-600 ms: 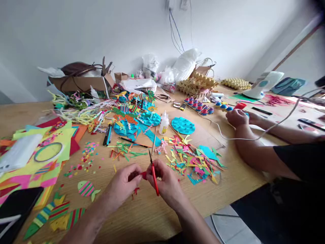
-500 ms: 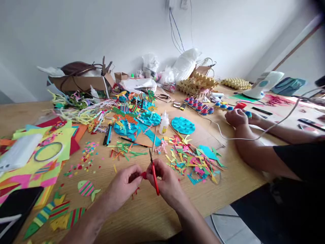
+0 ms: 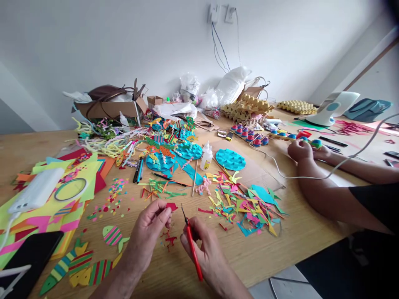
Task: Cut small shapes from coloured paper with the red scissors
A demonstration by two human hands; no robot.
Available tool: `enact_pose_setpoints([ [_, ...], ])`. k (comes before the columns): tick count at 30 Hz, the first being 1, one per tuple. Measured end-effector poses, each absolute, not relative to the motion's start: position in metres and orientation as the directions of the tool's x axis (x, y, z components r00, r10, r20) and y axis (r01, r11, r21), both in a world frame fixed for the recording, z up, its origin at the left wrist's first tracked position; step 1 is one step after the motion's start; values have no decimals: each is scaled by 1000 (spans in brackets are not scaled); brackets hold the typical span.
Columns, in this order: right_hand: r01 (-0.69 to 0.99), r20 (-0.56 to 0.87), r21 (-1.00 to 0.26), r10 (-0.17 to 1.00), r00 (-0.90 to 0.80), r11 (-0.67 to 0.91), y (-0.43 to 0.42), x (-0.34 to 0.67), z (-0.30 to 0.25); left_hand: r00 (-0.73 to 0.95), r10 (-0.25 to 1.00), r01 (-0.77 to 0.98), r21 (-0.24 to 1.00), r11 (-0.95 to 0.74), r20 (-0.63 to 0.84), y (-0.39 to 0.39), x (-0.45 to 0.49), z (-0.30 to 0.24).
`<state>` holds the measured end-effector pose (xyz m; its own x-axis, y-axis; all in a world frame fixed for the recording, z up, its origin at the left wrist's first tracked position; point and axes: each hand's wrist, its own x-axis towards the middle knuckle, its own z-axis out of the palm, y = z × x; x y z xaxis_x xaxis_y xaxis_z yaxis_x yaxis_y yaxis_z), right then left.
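Note:
My left hand [image 3: 149,232] pinches a small red paper piece [image 3: 171,206] between thumb and fingertips, just above the wooden table [image 3: 280,245]. My right hand [image 3: 204,255] is wrapped round red-handled scissors [image 3: 191,243], their blades pointing up and left toward the red piece, a short gap away. Small red paper trimmings [image 3: 170,240] lie on the table between my hands. A striped paper fish [image 3: 112,235] lies to the left of my left hand.
A heap of coloured paper scraps [image 3: 246,203] lies right of my hands. Blue paper discs [image 3: 230,159], a glue bottle [image 3: 206,156] and markers sit farther back. Coloured sheets [image 3: 62,195] and a dark tablet [image 3: 28,253] are at left. A co-worker's hands [image 3: 304,150] hold painted pieces at right.
My hands have parted: the left now holds the red piece away from the scissors, which dropped lower and right. The view tilted up slightly. The co-worker's hands shifted right.

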<state>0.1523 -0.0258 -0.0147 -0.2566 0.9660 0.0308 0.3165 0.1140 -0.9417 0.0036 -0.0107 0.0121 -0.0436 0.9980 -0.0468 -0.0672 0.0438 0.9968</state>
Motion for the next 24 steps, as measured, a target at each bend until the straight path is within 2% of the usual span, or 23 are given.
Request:
enact_pose_setpoints([
  [4,316,50,-939,964,-261,134,-32,142,-22,-90,996,-161,987,7,-22,-11,10,5],
  [9,312,62,-941,975,-213,128,-30,136,-19,-97,995,-199,980,-1,-19,-13,15,-1],
  [24,260,74,-958,979,-190,123,-26,135,-14,-54,998,-141,990,11,-19,-14,23,4],
])
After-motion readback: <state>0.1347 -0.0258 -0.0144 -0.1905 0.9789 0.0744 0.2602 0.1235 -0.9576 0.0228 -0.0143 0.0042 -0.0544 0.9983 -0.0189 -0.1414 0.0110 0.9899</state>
